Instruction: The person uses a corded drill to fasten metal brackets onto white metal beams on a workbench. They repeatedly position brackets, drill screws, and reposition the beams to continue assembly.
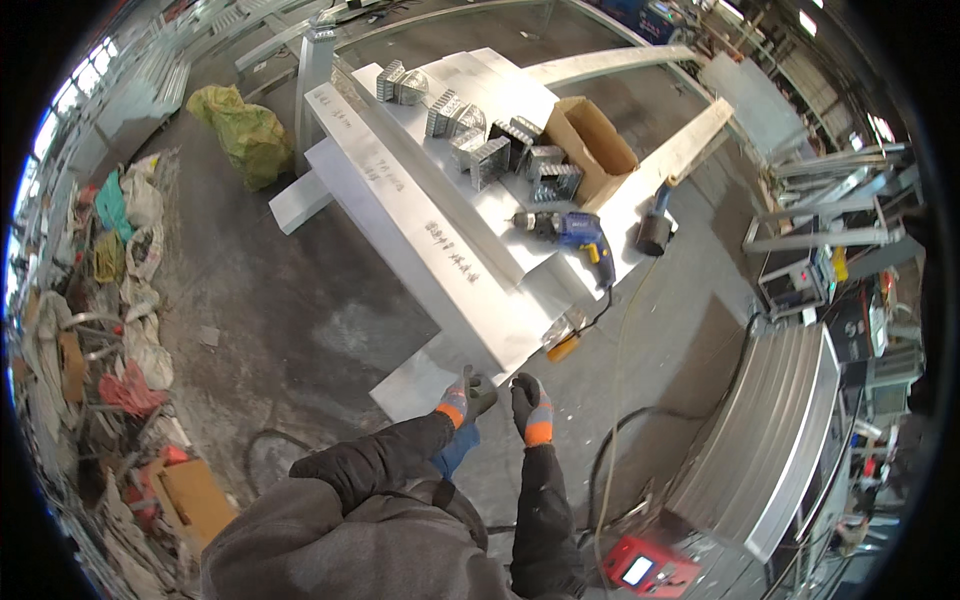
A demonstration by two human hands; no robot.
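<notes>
the gloved left hand (456, 398) and right hand (534, 404) sit at lower centre of the frame, apart from each other, at the near end of a long silver metal beam (415, 228). that beam is the thing nearest to both; it lies left of centre, its long axis slanting from the near end, just above the hands, to the upper left of the frame. the relation that matters is that lengthwise one: the end falls between the two sets of fingertips, the left hand toward its left corner, the right hand just off to its right. neither hand is plainly nearer. the right hand's fingers are bent, with nothing seen in them; whether the left hand is released or grasping the beam, i cannot tell, nor whether either touches it. right of the beam, in the upper middle, lie metal brackets (490, 163), a blue corded drill (572, 230) and a black-headed mallet (654, 234).
</notes>
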